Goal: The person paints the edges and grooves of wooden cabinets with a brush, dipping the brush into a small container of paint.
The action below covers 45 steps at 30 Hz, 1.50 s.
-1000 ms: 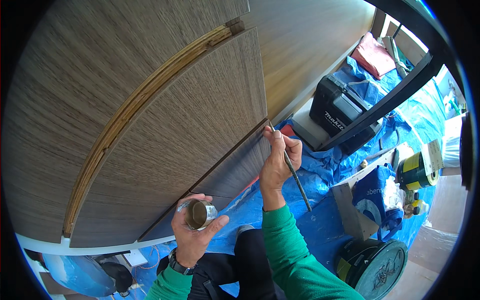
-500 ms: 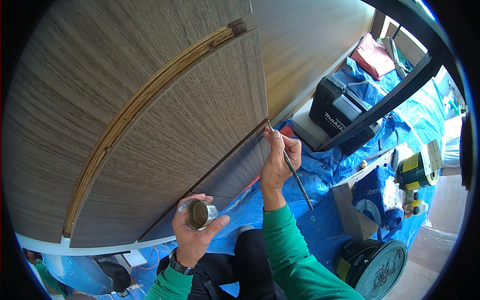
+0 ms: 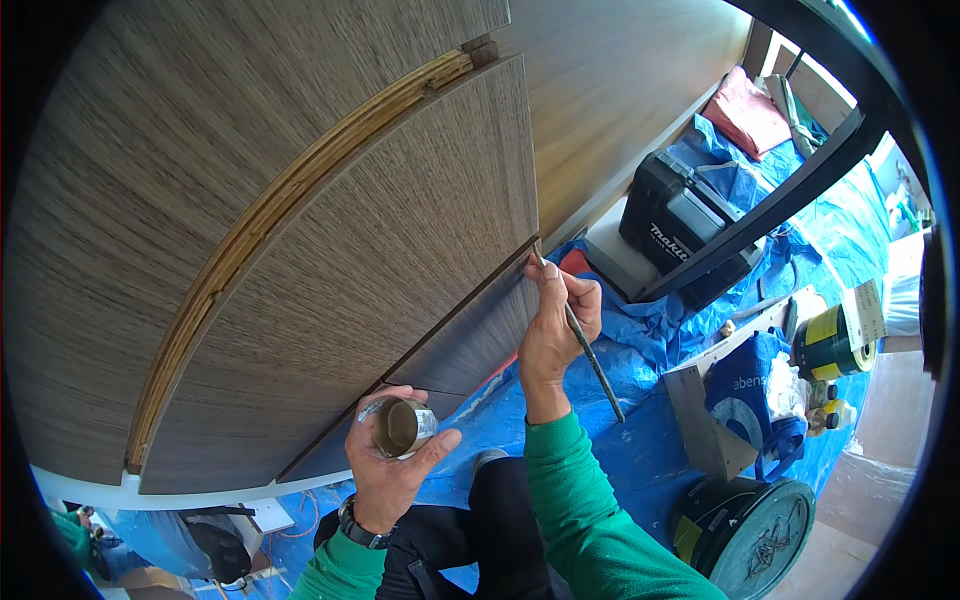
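Observation:
In my right hand is a thin paintbrush, gripped near its tip end. Its tip meets the right edge of a brown wood-grain panel, where a dark horizontal gap reaches that edge. My left hand cups a small open can with brownish contents, held low beside the lower panel front. Above, a curved groove of bare, lighter wood runs across the panelling. What exactly the brush tip leaves on the edge is too small to tell.
A black tool case stands on blue sheeting to the right, under a dark slanted bar. Nearer are a blue bag, a lidded dark bucket and a green-yellow tub. Pink cloth lies far right.
My hands, the brush and the can hold nearly the same places; the panels have shifted very slightly in view. At the lower left, a green-clothed person has moved.

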### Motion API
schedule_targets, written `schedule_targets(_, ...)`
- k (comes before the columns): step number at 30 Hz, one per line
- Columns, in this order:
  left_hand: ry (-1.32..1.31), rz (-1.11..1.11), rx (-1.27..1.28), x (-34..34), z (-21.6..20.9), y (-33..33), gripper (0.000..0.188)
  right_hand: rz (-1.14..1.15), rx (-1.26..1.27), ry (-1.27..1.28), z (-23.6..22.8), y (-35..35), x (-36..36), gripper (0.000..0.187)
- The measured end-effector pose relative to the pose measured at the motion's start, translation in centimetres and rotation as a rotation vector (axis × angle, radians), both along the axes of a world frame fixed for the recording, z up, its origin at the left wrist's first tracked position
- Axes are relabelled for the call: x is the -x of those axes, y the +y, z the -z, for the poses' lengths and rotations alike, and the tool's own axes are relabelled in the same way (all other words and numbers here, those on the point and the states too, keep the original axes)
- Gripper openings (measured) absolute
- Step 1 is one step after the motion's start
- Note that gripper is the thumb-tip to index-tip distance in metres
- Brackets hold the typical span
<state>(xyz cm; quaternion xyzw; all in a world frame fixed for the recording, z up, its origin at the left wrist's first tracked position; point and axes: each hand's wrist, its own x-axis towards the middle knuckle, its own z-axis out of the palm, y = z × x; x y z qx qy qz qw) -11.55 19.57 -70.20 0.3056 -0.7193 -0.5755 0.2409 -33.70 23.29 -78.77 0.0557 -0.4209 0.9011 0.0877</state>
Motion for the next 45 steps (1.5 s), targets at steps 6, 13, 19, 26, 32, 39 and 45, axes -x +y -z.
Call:
schedule_targets(6, 0.010, -0.002, -0.008, 0.0, 0.0, 0.0, 0.061, -0.010, -0.008, -0.013, 0.0, 0.0, -0.3, 0.011)
schedule_targets(13, 0.013, 0.003, -0.008, -0.3, 0.0, -0.1, 0.062, -0.009, -0.020, 0.031, -0.1, 0.0, -0.7, 0.010)
schedule_targets(19, 0.020, 0.004, -0.012, -0.1, 0.2, 0.0, 0.062, 0.014, 0.051, -0.041, -0.3, 0.0, 0.0, 0.010)
schedule_targets(26, 0.015, -0.003, -0.028, -0.1, 0.1, 0.0, 0.063, 0.023, 0.023, -0.029, -0.2, -0.3, 0.2, 0.012)
schedule_targets(32, 0.005, -0.005, -0.016, 0.0, 0.0, 0.0, 0.063, -0.005, 0.012, -0.012, 0.2, -0.1, 0.2, 0.011)
schedule_targets(39, 0.000, 0.001, -0.002, 0.0, 0.0, 0.0, 0.063, -0.034, 0.000, 0.009, 0.3, 0.0, -0.5, 0.010)
schedule_targets(45, 0.006, 0.007, 0.012, 0.0, 0.2, 0.0, 0.063, -0.034, 0.025, -0.005, -0.1, 0.3, -0.6, 0.009)
